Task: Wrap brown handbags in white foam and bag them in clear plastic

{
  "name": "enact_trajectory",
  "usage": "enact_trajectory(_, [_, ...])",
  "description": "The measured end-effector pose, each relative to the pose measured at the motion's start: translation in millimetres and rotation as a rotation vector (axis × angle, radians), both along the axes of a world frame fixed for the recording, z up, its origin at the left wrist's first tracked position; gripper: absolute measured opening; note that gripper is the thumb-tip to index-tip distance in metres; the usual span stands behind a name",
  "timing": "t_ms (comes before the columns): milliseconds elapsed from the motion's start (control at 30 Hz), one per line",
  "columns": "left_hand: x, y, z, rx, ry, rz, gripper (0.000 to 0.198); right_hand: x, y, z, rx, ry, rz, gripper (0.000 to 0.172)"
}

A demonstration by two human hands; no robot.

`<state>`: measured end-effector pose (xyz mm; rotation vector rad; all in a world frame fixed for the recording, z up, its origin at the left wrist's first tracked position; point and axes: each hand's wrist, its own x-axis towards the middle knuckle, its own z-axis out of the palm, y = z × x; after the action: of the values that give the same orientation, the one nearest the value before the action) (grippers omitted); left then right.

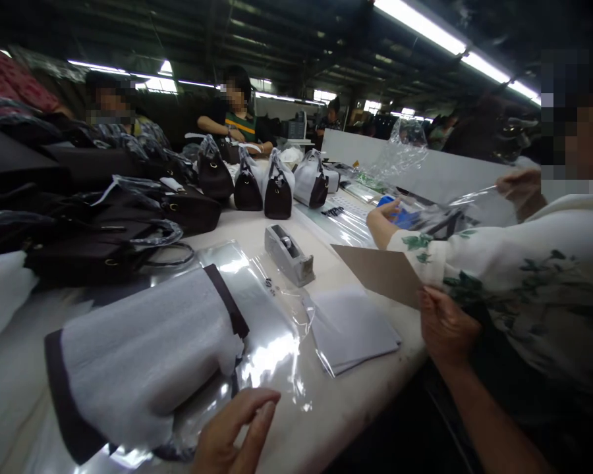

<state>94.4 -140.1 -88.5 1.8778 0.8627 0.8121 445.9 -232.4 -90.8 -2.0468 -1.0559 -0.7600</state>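
Note:
My right hand [447, 322] grips the near corner of a flat brown cardboard sheet [380, 270], held up over the right side of the table. Low in the middle, my left hand [237, 431] has its thumb and forefinger stretched forward, tips near each other, with nothing visible between them; its other fingers are mostly hidden. Beside it lies a dark handbag [62, 395] on its side, its body wrapped in white tissue paper [143, 349]. Clear plastic film [232, 263] is under the bag. A stack of white paper sheets [350, 326] lies below the cardboard.
A grey tape dispenser [289, 253] stands mid-table. Several small dark handbags [278, 194] stand behind it, and a pile of dark bags [93, 243] fills the left. At right, a co-worker in a flowered sleeve [504, 263] handles clear plastic close to my cardboard. Other people work farther back.

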Motion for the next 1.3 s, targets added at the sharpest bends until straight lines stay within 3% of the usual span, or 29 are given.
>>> enact_trajectory(67, [11.2,-0.9,16.6,-0.338,-0.126,0.062,0.035,-28.1,6.5,17.3,0.082,-0.118,0.087,0.023])
enact_trajectory(100, [13.9,-0.7,25.3,-0.496,-0.234,0.079,0.045,-47.0,10.8,24.8,0.069,-0.183,0.250,0.020])
enact_trajectory(167, [12.1,0.5,40.1,-0.748,-0.471,0.105,0.061,-88.0,19.7,35.9,-0.038,-0.286,0.704,0.027])
enact_trajectory(233, [0.7,1.3,47.7,-0.906,-0.618,0.197,0.060,-124.1,28.0,39.3,-0.183,-0.375,1.107,0.031])
enact_trajectory(300, [-17.7,0.2,46.9,-0.959,-0.651,0.362,0.051,-148.4,37.4,34.7,-0.173,-0.420,1.321,0.030])
enact_trajectory(367, [-38.0,-1.8,41.7,-0.923,-0.660,0.505,0.049,-161.4,50.8,26.5,-0.090,-0.243,1.252,0.046])
enact_trajectory(467, [-62.0,2.0,38.0,-0.765,-0.587,0.590,0.047,-172.6,82.7,22.5,-0.185,0.452,0.929,0.072])
enact_trajectory(567, [-75.5,22.8,44.1,-0.490,-0.311,0.620,0.041,-188.3,129.6,32.7,-0.426,1.102,1.000,0.067])
enact_trajectory(667, [-88.9,54.5,44.1,-0.051,0.002,0.779,0.033,-205.1,180.8,36.4,-0.483,1.216,1.076,0.052])
enact_trajectory(733, [-101.9,73.0,33.5,0.156,0.035,0.937,0.033,-211.6,207.2,27.0,-0.486,1.149,1.051,0.045])
enact_trajectory(767, [-109.4,80.0,25.4,0.145,-0.031,1.007,0.038,-213.3,216.0,19.5,-0.497,1.135,1.031,0.042])
enact_trajectory(833, [-124.5,89.7,6.6,-0.074,-0.232,1.078,0.049,-215.0,224.6,3.4,-0.518,1.130,0.981,0.041])
enact_trajectory(967, [-142.9,101.7,-21.7,-0.502,-0.456,0.998,0.063,-221.3,222.4,-10.4,-0.540,1.085,0.903,0.042])
enact_trajectory(1033, [-144.2,107.5,-25.3,-0.599,-0.522,0.896,0.068,-227.6,223.4,-7.2,-0.535,1.060,0.888,0.047])
enact_trajectory(1100, [-142.8,112.7,-23.7,-0.639,-0.567,0.818,0.065,-234.2,227.8,-3.5,-0.507,1.104,0.868,0.066])
enact_trajectory(1200, [-141.1,117.2,-19.6,-0.683,-0.594,0.766,0.062,-239.1,234.2,-4.7,-0.583,1.346,0.840,0.094])
enact_trajectory(1300, [-141.2,118.6,-20.2,-0.743,-0.621,0.743,0.066,-236.1,234.0,-12.3,-0.745,1.640,0.868,0.082])
